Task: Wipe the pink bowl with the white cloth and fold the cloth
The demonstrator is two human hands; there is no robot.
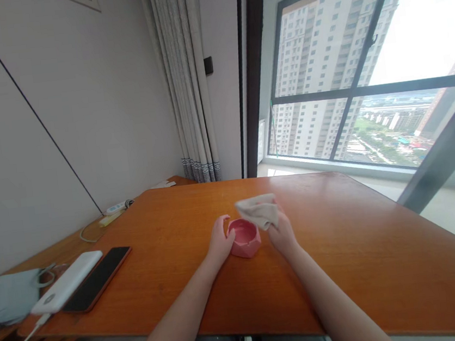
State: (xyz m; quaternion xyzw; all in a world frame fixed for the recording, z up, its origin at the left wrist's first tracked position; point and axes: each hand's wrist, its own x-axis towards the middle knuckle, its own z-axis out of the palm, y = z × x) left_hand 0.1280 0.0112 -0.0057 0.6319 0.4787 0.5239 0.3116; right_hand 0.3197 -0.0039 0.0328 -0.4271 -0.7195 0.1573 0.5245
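A pink, faceted ashtray-like bowl (pixel 246 247) stands upright on the wooden table, its round hollow facing up. My left hand (pixel 219 241) grips it by the left side, thumb on the near rim and fingers around the far side. Just above and to the right of the bowl, my right hand (pixel 283 232) is closed on a folded off-white cloth (pixel 258 211). The cloth hangs over the bowl's far right edge; whether it touches the rim I cannot tell. My right fingers are partly hidden behind the cloth.
On the left of the table (pixel 363 242) lie a black phone (pixel 98 279) and a white power bank (pixel 67 281) with a cable. Beyond them are a grey pouch (pixel 12 296) and a power strip (pixel 117 207). A curtain (pixel 185 87) and a large window stand behind.
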